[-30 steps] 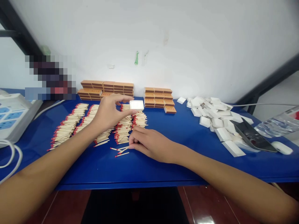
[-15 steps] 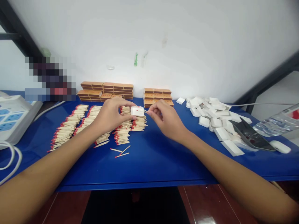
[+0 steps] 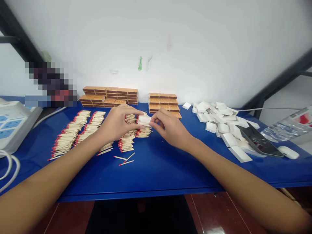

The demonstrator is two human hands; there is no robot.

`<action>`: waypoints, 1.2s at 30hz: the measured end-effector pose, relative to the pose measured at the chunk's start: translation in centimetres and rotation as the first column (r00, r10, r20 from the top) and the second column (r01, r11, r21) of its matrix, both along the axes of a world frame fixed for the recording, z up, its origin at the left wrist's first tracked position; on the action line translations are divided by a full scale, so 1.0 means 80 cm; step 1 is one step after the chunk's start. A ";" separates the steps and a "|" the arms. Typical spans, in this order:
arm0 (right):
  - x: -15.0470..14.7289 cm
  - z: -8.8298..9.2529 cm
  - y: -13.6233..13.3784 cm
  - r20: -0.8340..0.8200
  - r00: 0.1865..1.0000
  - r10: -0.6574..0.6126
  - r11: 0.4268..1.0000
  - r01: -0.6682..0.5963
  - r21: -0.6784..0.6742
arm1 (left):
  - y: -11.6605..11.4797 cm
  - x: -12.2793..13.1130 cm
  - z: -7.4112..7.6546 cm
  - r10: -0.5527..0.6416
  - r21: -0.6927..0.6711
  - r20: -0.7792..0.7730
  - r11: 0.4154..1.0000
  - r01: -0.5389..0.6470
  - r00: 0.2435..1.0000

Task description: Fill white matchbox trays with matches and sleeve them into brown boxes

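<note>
Between thumb and fingers of my left hand (image 3: 119, 122) is a small white matchbox tray (image 3: 145, 121), held just above the table. A pale matchstick lies along the tray, its red head near the left end. At the tray's right end, my right hand (image 3: 168, 125) is closed in a pinch on the matchstick's plain end, mostly hidden by the fingertips. Behind and below the tray lie piles of red-headed matchsticks (image 3: 126, 143), the rightmost one partly covered by my left hand. Further left are more rows of matchsticks (image 3: 68, 133).
Stacked brown matchboxes (image 3: 109, 94) and a second stack (image 3: 163, 102) stand against the wall. A heap of white trays (image 3: 221, 120) lies right, beside a dark phone (image 3: 260, 139), a white mouse (image 3: 288, 152) and a plastic bottle (image 3: 287, 125). A power strip (image 3: 14, 126) sits left.
My right hand has moved in to the tray's right end, and the matchstick that stuck out there now lies along the tray. The tray has tilted slightly in my left hand.
</note>
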State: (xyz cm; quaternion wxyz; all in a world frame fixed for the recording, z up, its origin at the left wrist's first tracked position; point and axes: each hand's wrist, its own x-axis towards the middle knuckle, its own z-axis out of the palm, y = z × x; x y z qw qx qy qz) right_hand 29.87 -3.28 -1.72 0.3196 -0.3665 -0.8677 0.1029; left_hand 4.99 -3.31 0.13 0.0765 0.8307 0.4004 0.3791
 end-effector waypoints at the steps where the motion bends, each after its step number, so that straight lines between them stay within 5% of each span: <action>1: 0.000 0.000 0.000 0.005 1.000 0.006 1.000 -0.006 0.009 | 0.000 0.000 -0.001 -0.006 -0.001 0.004 1.000 0.006 1.000; 11: -0.007 0.002 -0.014 -0.070 0.993 0.091 0.992 -0.084 0.089 | 0.000 0.000 0.001 0.019 0.005 0.015 1.000 -0.019 1.000; 14: -0.016 0.003 -0.029 -0.087 0.970 0.226 0.972 -0.230 -0.037 | 0.002 -0.002 0.001 0.071 0.005 0.009 0.997 -0.071 0.997; 17: -0.029 0.002 -0.047 -0.026 0.921 0.388 0.892 -0.383 -0.240 | 0.004 -0.004 -0.001 0.093 0.010 0.009 0.996 -0.093 0.996; 28: -0.035 0.001 -0.056 0.097 0.913 0.395 0.860 -0.331 -0.389 | 0.004 -0.004 -0.003 0.083 0.029 -0.016 0.996 -0.083 0.996; 36: -0.039 0.002 -0.061 0.090 0.924 0.372 0.881 -0.321 -0.346 | 0.007 -0.005 -0.006 0.078 0.033 -0.028 0.996 -0.077 0.997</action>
